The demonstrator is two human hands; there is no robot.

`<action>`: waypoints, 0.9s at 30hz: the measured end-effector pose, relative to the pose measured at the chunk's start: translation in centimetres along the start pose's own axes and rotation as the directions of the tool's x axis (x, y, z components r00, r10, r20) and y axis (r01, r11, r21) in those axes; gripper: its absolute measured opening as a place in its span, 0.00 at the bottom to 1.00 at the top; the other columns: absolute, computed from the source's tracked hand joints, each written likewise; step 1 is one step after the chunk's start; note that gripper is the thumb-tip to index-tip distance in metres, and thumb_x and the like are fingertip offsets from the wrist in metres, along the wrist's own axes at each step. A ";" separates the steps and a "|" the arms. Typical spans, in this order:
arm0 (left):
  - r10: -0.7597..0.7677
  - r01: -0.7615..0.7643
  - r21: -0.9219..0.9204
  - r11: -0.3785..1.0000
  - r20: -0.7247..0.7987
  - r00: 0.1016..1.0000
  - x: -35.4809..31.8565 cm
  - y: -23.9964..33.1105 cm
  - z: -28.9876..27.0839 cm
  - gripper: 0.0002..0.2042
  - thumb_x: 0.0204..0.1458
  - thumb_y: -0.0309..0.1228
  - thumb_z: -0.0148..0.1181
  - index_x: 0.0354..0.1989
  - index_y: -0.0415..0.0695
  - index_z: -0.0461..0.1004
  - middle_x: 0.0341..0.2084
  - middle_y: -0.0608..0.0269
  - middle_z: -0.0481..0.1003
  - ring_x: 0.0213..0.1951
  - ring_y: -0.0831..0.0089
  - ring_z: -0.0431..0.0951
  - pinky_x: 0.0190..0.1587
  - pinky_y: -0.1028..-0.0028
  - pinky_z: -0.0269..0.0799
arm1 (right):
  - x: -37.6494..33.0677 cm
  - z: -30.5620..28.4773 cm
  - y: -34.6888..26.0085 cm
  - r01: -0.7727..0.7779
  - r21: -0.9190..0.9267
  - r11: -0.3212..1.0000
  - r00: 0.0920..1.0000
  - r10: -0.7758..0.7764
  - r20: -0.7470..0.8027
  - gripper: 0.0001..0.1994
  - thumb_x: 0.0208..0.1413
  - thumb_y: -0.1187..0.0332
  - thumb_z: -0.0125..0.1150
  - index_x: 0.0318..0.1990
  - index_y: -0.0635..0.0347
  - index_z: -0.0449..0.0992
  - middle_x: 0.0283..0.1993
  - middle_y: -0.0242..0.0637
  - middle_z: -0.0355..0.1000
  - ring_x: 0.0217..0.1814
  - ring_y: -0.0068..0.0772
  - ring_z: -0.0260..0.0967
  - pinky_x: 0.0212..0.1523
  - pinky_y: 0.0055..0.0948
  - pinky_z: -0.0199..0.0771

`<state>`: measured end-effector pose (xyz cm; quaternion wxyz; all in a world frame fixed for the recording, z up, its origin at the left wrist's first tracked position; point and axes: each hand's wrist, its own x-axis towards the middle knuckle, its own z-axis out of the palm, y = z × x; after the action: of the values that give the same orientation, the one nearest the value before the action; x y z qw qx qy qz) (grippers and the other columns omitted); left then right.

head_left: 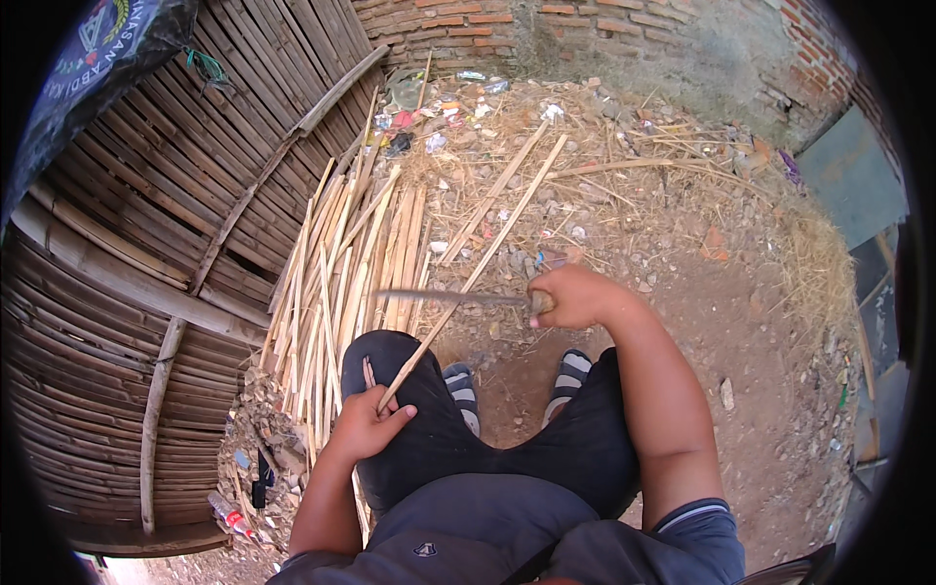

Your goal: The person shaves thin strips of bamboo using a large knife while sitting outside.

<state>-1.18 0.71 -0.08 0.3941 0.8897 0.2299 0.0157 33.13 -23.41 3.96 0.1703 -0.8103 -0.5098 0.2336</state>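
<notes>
In the hands: strip; blade

Head camera, left of a side-by-side pair, is looking down and forward from above the person's torso; the fisheye lens is bending straight edges toward its dark rim; torso is filling the lower edge, nearest; left hand and right hand are showing beyond; brick wall is standing farthest, along the top.

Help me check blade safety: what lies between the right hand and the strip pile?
In the head view: the knife blade, plus the strip the left hand holds.
</notes>
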 end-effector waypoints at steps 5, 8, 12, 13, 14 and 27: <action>-0.006 0.006 0.008 1.000 -0.021 1.000 -0.6 0.1 -0.1 0.19 0.55 0.40 0.76 0.27 0.41 0.73 0.14 0.64 0.70 0.18 0.73 0.69 0.25 0.68 0.66 | -0.6 -1.2 -2.3 0.014 -0.026 1.000 1.000 -0.014 0.013 0.24 0.51 0.54 0.77 0.51 0.56 0.82 0.46 0.50 0.82 0.52 0.57 0.79 0.54 0.50 0.76; 0.004 -0.004 0.009 1.000 -0.025 1.000 -0.6 0.6 -0.1 0.19 0.55 0.40 0.76 0.28 0.41 0.73 0.14 0.64 0.69 0.18 0.73 0.69 0.25 0.68 0.66 | -1.4 -2.5 2.4 -0.098 0.074 0.992 0.984 0.108 -0.142 0.24 0.52 0.54 0.77 0.52 0.58 0.82 0.46 0.52 0.82 0.51 0.56 0.80 0.53 0.49 0.77; 0.002 -0.002 0.035 0.999 -0.002 1.000 -0.5 1.1 -0.1 0.18 0.55 0.40 0.76 0.28 0.41 0.73 0.14 0.64 0.69 0.18 0.73 0.69 0.25 0.68 0.66 | -2.2 -3.2 5.6 -0.256 0.232 0.938 0.872 0.328 -0.363 0.25 0.53 0.54 0.76 0.52 0.60 0.82 0.47 0.54 0.81 0.51 0.57 0.80 0.52 0.47 0.77; -0.001 0.001 0.041 0.999 0.006 1.000 -0.4 1.2 -0.2 0.18 0.55 0.40 0.76 0.28 0.41 0.73 0.14 0.64 0.69 0.18 0.73 0.69 0.25 0.68 0.66 | -2.3 -3.4 5.6 -0.280 0.279 0.919 0.847 0.373 -0.379 0.25 0.53 0.54 0.76 0.52 0.61 0.82 0.48 0.55 0.81 0.51 0.57 0.80 0.52 0.47 0.77; -0.003 0.003 0.035 0.999 0.003 1.000 -0.3 1.2 -0.2 0.18 0.55 0.40 0.76 0.28 0.41 0.73 0.14 0.64 0.69 0.18 0.73 0.69 0.25 0.68 0.66 | -2.3 -3.3 5.5 -0.250 0.233 0.940 0.868 0.324 -0.376 0.24 0.53 0.54 0.76 0.52 0.61 0.82 0.47 0.55 0.81 0.51 0.57 0.80 0.52 0.47 0.77; -0.018 0.017 -0.049 0.999 -0.038 0.999 -0.9 0.3 0.0 0.18 0.55 0.38 0.76 0.28 0.42 0.72 0.14 0.66 0.68 0.18 0.75 0.66 0.24 0.69 0.64 | -0.4 -1.2 0.0 0.056 0.088 0.995 0.998 -0.054 -0.028 0.23 0.53 0.54 0.76 0.51 0.58 0.80 0.45 0.51 0.81 0.50 0.57 0.79 0.54 0.48 0.77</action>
<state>-1.89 0.17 0.27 0.4112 0.8774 0.2447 0.0347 33.65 -23.88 5.01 0.2189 -0.7906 -0.5188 0.2407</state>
